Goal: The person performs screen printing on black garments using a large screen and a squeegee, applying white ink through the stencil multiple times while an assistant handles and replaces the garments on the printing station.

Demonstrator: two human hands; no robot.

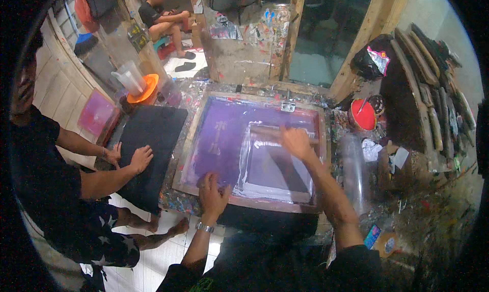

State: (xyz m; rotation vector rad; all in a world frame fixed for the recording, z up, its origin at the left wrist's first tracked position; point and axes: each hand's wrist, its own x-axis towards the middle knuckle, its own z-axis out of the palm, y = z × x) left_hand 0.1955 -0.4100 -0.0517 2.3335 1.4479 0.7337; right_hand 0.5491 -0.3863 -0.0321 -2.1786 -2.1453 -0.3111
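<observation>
The right hand (296, 142) is blurring and hiding part of the squeegee (267, 134). The screen-printing frame (275, 205) is covering most of the black cloth (272, 221) beneath. The lower edge is cutting off both dark sleeves (356, 266); the fisheye rim is cropping the co-worker (51, 159).

Cloth (153, 139) left of screen (216, 164), cylinder (354, 175) right

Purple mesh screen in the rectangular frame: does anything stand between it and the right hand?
Yes: a brown, bar-shaped squeegee, gripped in the right hand, over the right half of the purple mesh screen. Nothing visible blocks the left hand at its near edge.
</observation>
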